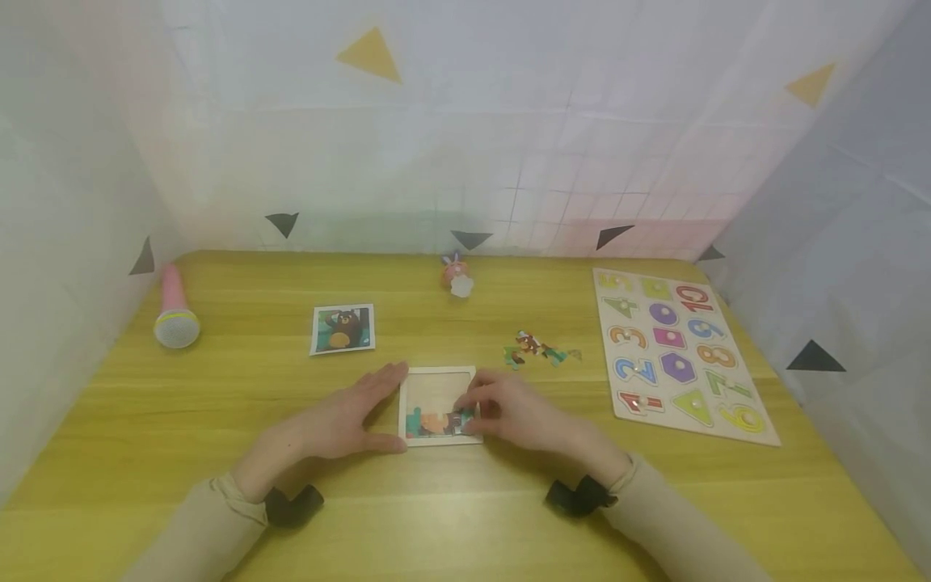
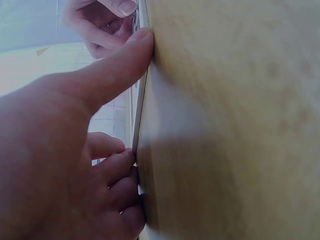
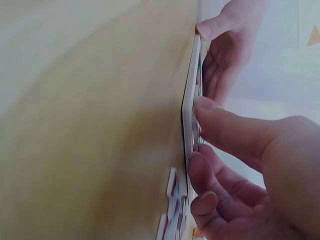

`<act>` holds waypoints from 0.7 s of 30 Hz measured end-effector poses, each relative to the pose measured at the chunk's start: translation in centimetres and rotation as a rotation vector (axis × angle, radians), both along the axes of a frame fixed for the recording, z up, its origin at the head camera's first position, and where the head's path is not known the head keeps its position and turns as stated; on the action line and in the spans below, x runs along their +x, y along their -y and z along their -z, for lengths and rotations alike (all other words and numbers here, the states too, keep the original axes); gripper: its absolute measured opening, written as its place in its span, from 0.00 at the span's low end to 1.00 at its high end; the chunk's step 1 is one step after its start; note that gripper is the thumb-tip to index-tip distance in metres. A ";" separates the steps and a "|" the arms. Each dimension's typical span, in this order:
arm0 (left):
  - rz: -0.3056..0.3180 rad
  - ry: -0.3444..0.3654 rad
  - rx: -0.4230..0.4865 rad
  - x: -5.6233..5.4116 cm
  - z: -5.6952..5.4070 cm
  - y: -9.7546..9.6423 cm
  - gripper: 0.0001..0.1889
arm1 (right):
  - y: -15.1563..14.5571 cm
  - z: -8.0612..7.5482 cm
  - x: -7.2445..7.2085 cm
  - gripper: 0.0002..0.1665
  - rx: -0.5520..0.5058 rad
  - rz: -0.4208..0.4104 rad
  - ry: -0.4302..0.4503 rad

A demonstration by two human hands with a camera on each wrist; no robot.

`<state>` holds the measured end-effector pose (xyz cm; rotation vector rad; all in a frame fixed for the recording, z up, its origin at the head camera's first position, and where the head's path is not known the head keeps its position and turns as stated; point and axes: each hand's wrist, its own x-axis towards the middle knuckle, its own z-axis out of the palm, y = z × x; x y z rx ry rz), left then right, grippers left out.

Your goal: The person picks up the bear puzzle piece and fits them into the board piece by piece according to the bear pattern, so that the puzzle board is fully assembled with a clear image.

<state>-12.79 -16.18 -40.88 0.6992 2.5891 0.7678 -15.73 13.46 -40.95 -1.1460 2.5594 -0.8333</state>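
A white-edged jigsaw tray [image 1: 440,442] lies flat on the table in front of me, with several pieces along its lower part. My left hand [image 1: 349,414] touches the tray's left side, its straight thumb at the near corner and its fingers at the far corner. At the tray's lower right, my right hand [image 1: 520,411] pinches a puzzle piece [image 3: 195,132] between thumb and fingers; the hand mostly hides it in the head view. Several loose puzzle pieces [image 1: 534,346] lie in a cluster beyond the right hand.
A bear picture card [image 1: 343,330] lies behind the left hand, and a pink toy microphone [image 1: 176,315] at far left. A small pink-and-white figure [image 1: 457,276] stands at the back. A number-and-shape board [image 1: 684,356] lies at right. Fabric walls enclose the wooden table [image 1: 436,517].
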 end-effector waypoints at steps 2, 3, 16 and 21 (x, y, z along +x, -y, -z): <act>0.000 0.002 0.006 0.0 -0.1 0.0 0.55 | 0.1 -0.1 0.1 0.13 -0.005 -0.005 0.004; 0.003 -0.001 0.010 0.0 -0.1 0.0 0.55 | 0.2 -0.2 0.1 0.12 -0.006 -0.005 0.006; 0.000 0.003 0.006 0.0 -0.1 0.0 0.55 | 0.4 -0.1 0.3 0.12 -0.016 -0.008 0.009; -0.005 0.006 0.004 0.0 0.0 0.0 0.55 | 0.4 0.0 0.4 0.10 -0.047 -0.018 -0.005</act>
